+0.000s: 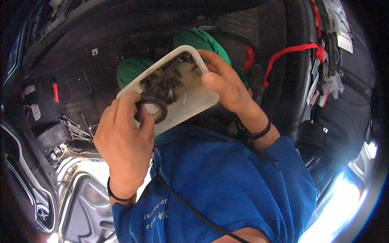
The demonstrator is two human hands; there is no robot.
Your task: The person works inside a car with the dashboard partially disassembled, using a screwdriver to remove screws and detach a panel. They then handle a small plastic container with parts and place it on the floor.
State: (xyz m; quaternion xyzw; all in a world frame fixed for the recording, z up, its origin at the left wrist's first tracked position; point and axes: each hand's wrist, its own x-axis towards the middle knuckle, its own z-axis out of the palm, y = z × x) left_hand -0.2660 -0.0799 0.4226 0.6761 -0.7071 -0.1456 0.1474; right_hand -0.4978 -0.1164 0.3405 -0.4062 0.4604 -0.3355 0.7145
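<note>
My right hand [227, 87] grips the right end of a whitish plastic tray [196, 103], its thumb over the rim. The tray is tilted above my lap. My left hand [125, 135] is at the tray's near left corner, fingers and thumb closed on a roll of black tape [162, 109]. The roll overlaps the tray's rim; whether the left fingers also grip the tray is hidden. Inside the tray lie a long dark ring-ended tool [172, 66] and a heap of small dark fasteners [161, 86].
Several metal wrenches [77, 130] lie at the left. A red strap [285, 50] hangs from the black car seat [298, 24] on the right. An open car door [87, 202] stands at the lower left. A black cable [182, 199] runs across my blue shirt.
</note>
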